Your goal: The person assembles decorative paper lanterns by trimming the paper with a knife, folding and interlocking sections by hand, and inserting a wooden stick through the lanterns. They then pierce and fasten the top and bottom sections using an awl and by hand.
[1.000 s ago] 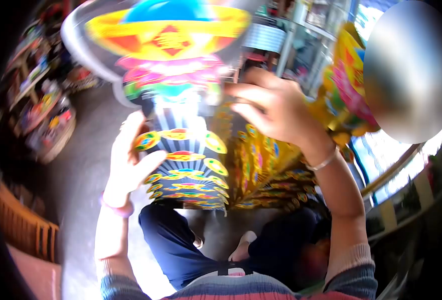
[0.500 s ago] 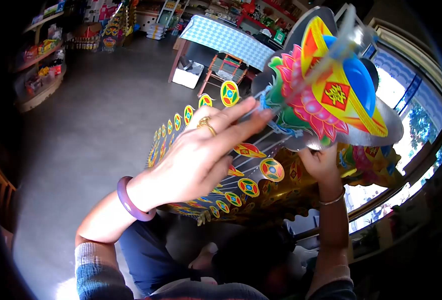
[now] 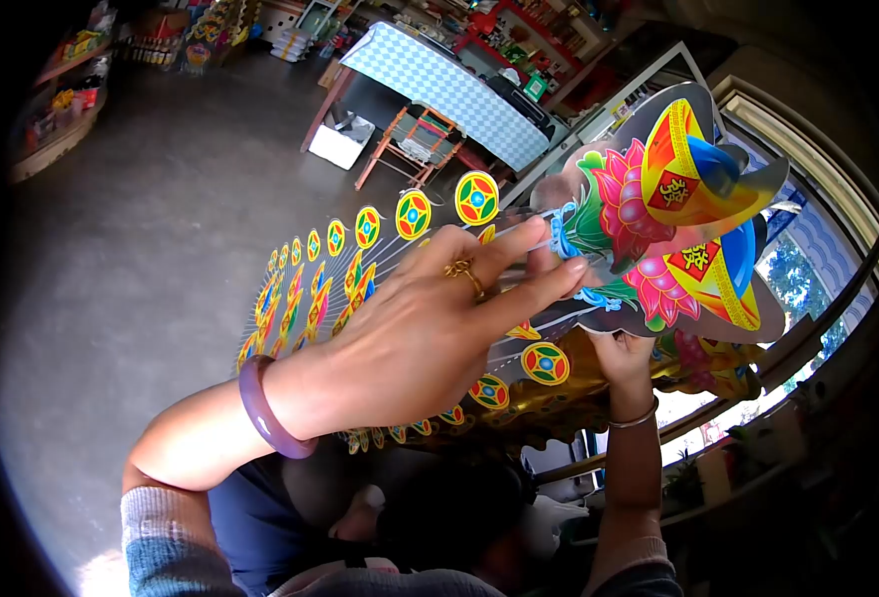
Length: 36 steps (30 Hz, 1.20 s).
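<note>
A decoration of clear plastic sheets [image 3: 599,239] lies across both hands. It is printed with pink lotus flowers, yellow-and-blue ingots bearing red diamonds, and fanned strings of round coin shapes [image 3: 413,215]. My left hand [image 3: 430,313], with a gold ring and a purple bangle [image 3: 268,406], lies over the strings. Its first two fingers are stretched and apart, their tips at the blue ribbon print below the lotus. My right hand [image 3: 624,356] grips the lower edge of the sheets, its fingers partly hidden behind them. The upper sheet stands apart from the one beneath, its tip curled.
A table with a blue checked cloth [image 3: 435,85] stands ahead, a folding chair [image 3: 415,144] and a white box [image 3: 342,142] beside it. Shelves with goods [image 3: 66,99] are at the far left. A bright window [image 3: 808,284] is on the right. Shiny gold material [image 3: 559,398] hangs below the decoration.
The upper sheet has come down and left, so a second lotus and ingot show beneath. My left hand has shifted right and down, its fingertips reaching the ribbon print. My right hand still grips the lower edge.
</note>
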{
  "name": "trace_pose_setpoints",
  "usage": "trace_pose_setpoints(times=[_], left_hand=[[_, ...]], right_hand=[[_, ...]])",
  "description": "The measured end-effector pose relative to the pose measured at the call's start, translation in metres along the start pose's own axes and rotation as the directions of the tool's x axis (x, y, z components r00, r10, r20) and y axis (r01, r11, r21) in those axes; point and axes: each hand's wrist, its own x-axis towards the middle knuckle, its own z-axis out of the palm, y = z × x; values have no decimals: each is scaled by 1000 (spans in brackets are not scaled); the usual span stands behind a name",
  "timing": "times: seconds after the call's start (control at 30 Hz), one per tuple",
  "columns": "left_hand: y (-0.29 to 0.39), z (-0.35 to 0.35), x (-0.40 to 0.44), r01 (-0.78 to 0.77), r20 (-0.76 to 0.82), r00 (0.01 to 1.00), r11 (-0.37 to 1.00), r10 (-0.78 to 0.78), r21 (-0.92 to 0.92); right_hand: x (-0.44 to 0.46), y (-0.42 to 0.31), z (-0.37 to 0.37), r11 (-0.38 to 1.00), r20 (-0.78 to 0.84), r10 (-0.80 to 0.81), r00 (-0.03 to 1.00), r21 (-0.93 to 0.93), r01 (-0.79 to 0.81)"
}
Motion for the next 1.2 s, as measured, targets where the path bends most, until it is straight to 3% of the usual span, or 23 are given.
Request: trace_pose_setpoints(times=[0.17,0.27,0.37,0.47,0.57,0.7,0.97,1.2], left_hand=[[-1,-2,-2,5,22,1000,1000,-5,-11],[-5,8,-2,-41,-140,989,999,42,10],[-6,7,-1,-45,-133,990,999,43,-12],[-5,0,0,-3,50,999,999,6,-51],[-6,2,0,-10,48,999,999,13,-52],[-7,3,0,-10,44,999,1000,11,-29],[-7,5,-1,-18,23,1000,1000,18,-7],[-7,7,-2,-15,-43,999,1000,15,0]], right_hand=[[2,-5,8,996,-52,29,998,85,-25],[1,-4,4,999,-19,17,1000,37,-17],[2,-2,3,1000,-19,10,1000,0,-10],[4,-6,1,998,-3,-5,1000,-55,4],[7,-11,7,999,-70,40,997,-22,-42],[13,-12,2,993,101,2,995,-117,10],[1,-6,-9,918,53,-115,992,-376,126],[6,-13,2,921,-22,-138,990,-372,120]])
